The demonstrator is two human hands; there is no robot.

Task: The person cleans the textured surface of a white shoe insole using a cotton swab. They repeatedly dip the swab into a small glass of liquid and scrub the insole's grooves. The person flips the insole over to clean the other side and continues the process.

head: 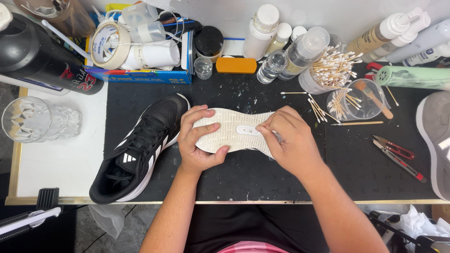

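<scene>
While the left hand (199, 140) clamps one end of an upturned shoe (234, 131), pale sole facing up, the right hand (288, 140) presses down near the sole's middle. Left fingers (201, 117) wrap over the top edge with the thumb under the near edge, grasping the shoe so it stays steady and the tread faces the camera. Right fingers (269, 129) are pinched together just beside the small slot in the sole; whether they grip a tool cannot be told, only a dark tip shows under the hand. The shoe sits between both sets of fingers, on the black mat (243, 173) covering the bench (65, 159).

Left of the left fingers lies its mate, a black sneaker (140, 145) upright with white stripes. Beyond the right fingers stand cups of cotton swabs (335, 70), clear bottles (281, 63) and an orange block (236, 65). Further right of the right fingers lie red-handled snips (398, 154), within easy reach. A glass tumbler (33, 119) stands far left.
</scene>
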